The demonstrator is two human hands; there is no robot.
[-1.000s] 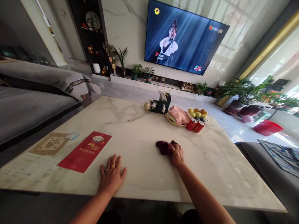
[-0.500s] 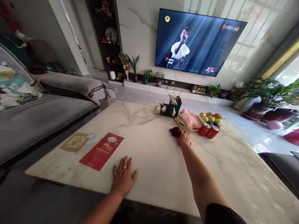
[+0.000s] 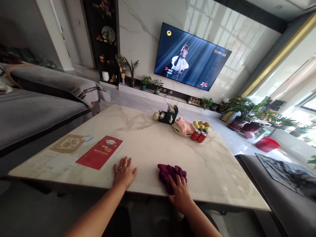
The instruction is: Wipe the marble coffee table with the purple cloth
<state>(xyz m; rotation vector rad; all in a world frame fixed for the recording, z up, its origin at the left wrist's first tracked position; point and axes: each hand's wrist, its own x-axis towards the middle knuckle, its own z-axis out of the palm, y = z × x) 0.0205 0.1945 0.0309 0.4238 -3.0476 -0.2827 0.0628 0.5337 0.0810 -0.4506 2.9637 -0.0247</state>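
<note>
My left hand [image 3: 124, 172] lies flat on the marble-topped table [image 3: 145, 149], fingers a little spread and a ring showing, with nothing in it. Just to its left is a red printed paper envelope [image 3: 100, 153]. My right hand [image 3: 181, 192] presses on a crumpled purple cloth [image 3: 170, 172] near the table's front edge. Its fingers rest over the cloth and hold it against the top; my palm hides part of the cloth.
Two red cans [image 3: 198, 135] stand by a fruit bowl [image 3: 201, 125] and a basket with a pink cloth [image 3: 184, 126]. A dark green tissue box [image 3: 170, 115] and a round ball-like ornament [image 3: 156, 116] sit at the back. Brown patterned paper [image 3: 67, 144] lies left. Sofas flank the table.
My right hand has drawn the purple cloth back from beside the cans to the table's front edge. The left hand stays on the table; the view has turned a little right.
</note>
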